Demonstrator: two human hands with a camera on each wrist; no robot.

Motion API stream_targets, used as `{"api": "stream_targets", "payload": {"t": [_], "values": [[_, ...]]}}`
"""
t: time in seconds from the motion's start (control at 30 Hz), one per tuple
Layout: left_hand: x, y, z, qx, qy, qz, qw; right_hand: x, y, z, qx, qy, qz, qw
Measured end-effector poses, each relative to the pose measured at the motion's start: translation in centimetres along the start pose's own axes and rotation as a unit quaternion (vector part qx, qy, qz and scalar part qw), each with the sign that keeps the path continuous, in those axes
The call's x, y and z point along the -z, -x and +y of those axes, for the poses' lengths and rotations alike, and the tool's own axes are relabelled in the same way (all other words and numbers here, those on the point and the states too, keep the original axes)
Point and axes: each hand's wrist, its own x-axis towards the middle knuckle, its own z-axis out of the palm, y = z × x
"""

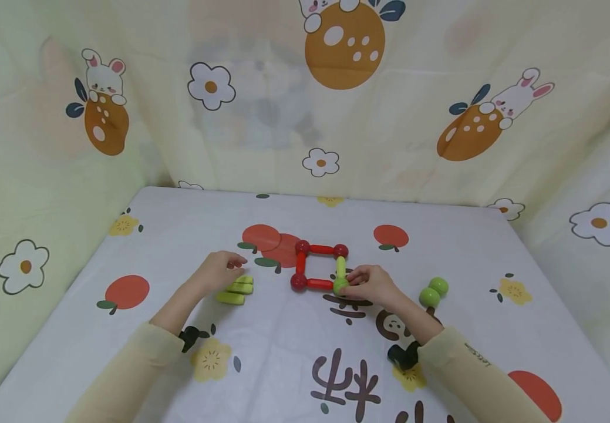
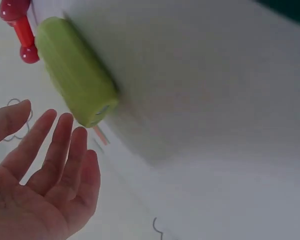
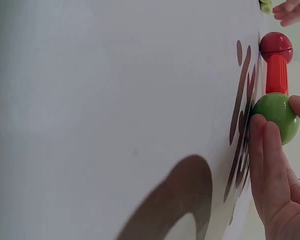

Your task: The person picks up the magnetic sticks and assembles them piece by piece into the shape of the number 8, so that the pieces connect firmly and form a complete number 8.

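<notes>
A square of rods and balls lies on the table: several red balls (image 1: 299, 282) joined by red rods (image 1: 319, 284), with a light green rod (image 1: 340, 266) on its right side. At the near right corner is a green ball (image 3: 274, 116), which my right hand (image 1: 376, 286) pinches between thumb and fingers. A red rod meets this ball in the right wrist view. My left hand (image 1: 217, 273) hovers over several loose green rods (image 1: 231, 299) to the left of the square. Its fingers are spread and loosely bent in the left wrist view, near a green rod (image 2: 75, 75) but holding nothing.
Two loose green balls (image 1: 429, 297) sit to the right, beyond my right forearm. A white cloth printed with fruit, flowers and dark characters covers the table (image 1: 262, 364). Patterned curtains (image 1: 262, 158) hang behind it and at both sides.
</notes>
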Motion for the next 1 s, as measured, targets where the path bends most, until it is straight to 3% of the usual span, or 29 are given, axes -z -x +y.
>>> {"api": "stream_targets", "payload": {"t": [0.17, 0.47, 0.7, 1.0], "values": [[-0.2, 0.1, -0.6, 0.02, -0.014, -0.017, 0.9996, 0.0, 0.1, -0.2, 0.0, 0.008, 0.003, 1.0], [-0.4, 0.3, -1.5, -0.002, -0.051, -0.028, 0.9983, -0.1, -0.1, -0.4, -0.02, -0.004, 0.001, 0.9998], [-0.4, 0.2, -1.4, -0.003, -0.047, -0.033, 0.9984, -0.1, -0.5, -0.2, -0.031, -0.031, 0.0, 0.9991], [-0.5, -0.2, -1.6, -0.003, -0.049, -0.037, 0.9981, 0.0, -0.5, -0.3, -0.028, -0.015, 0.002, 0.9995]]}}
